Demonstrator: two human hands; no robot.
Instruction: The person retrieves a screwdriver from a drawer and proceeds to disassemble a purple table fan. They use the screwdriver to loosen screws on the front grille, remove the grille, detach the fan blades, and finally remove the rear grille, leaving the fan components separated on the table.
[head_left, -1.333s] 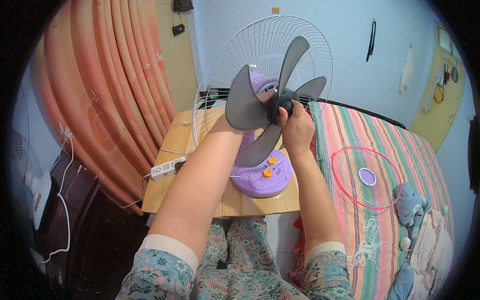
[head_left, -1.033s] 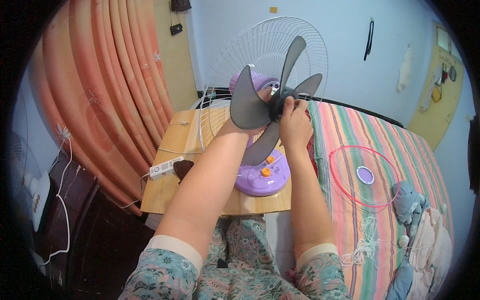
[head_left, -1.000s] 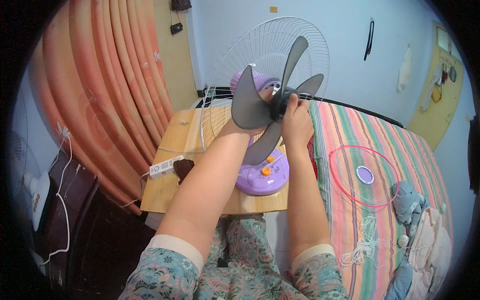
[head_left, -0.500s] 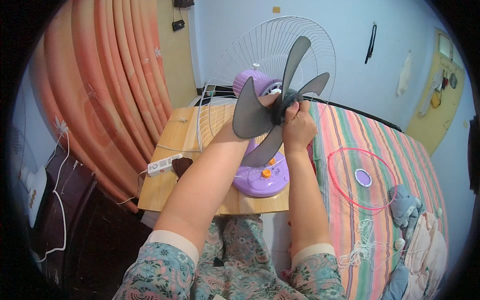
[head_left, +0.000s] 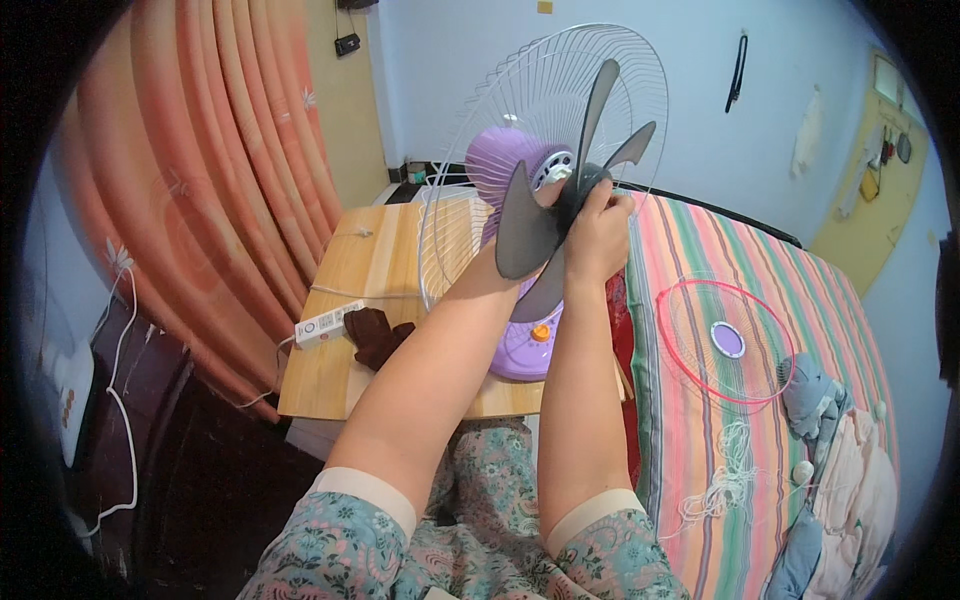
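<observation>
A dark grey fan blade (head_left: 530,230) with several vanes is held up before the wire rear grille (head_left: 450,190) of a purple fan. My right hand (head_left: 598,240) is closed on the front and side of its hub. My left hand (head_left: 549,192) reaches behind the blade and grips it near the back of the hub, though a vane hides most of its fingers. Just beyond the hub is the purple motor housing (head_left: 495,160) with its pale centre. The fan's purple base (head_left: 520,360), with an orange knob, stands below on the wooden table, partly behind my forearms.
On the wooden table (head_left: 370,260) lie a white power strip (head_left: 328,326) and a dark brown cloth (head_left: 375,338). To the right, a striped bed (head_left: 680,240) holds the pink-rimmed front grille (head_left: 690,372), white cord (head_left: 722,480) and clothes (head_left: 850,480). Orange curtains (head_left: 200,200) hang left.
The fan blade and both hands have shifted slightly up and turned more edge-on, closer to the motor. My right forearm has moved left, covering more of the base.
</observation>
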